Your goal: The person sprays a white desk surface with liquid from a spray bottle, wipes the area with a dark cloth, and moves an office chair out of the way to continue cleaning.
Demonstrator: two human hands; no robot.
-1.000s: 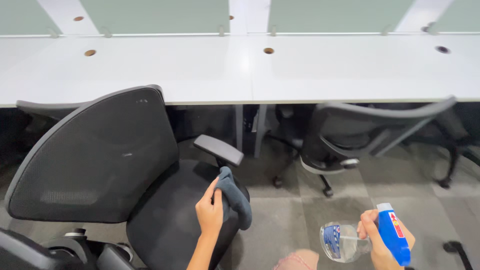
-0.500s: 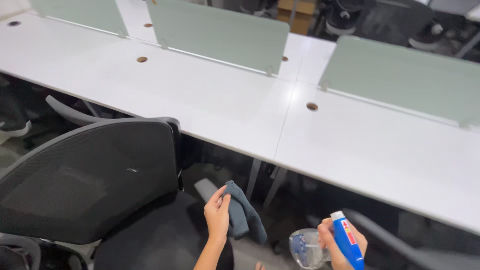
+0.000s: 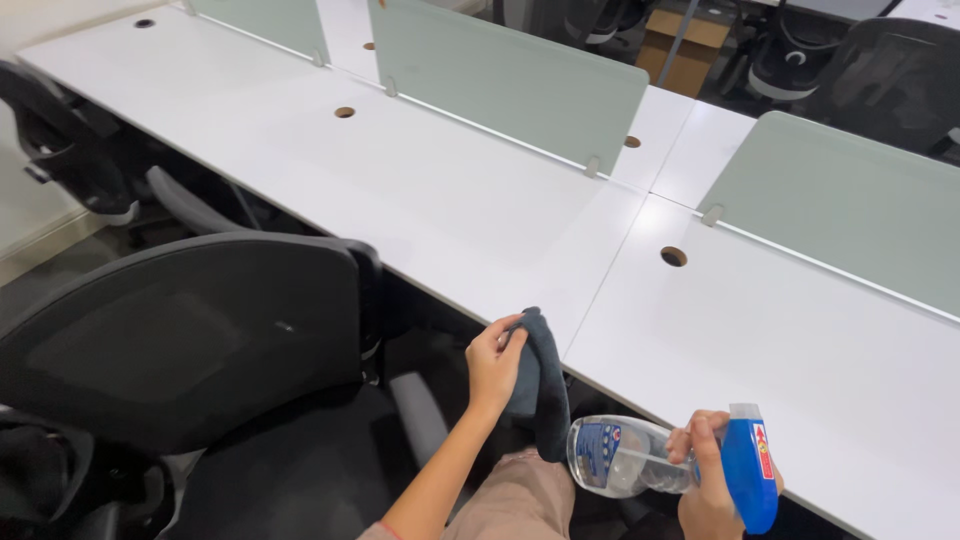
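My left hand (image 3: pixel 494 358) grips a dark grey cloth (image 3: pixel 540 380) that hangs down just in front of the near edge of the white desk (image 3: pixel 470 200). My right hand (image 3: pixel 712 480) holds a clear spray bottle with a blue trigger head (image 3: pixel 660 458), lying roughly level at the lower right, its body pointing left toward the cloth. Below both hands a knee in tan trousers (image 3: pixel 515 495) shows.
A black mesh office chair (image 3: pixel 190 340) stands at the left, its armrest (image 3: pixel 418 415) near my left arm. Pale green divider panels (image 3: pixel 510 80) run along the desk's back, with round cable holes (image 3: pixel 673 256) in the top. More chairs and a cardboard box (image 3: pixel 690 50) stand beyond.
The view has tilted up from the chair seat to the desk top. My left hand has lifted the cloth from by the armrest up to the desk's edge; the bottle stays in my right hand.
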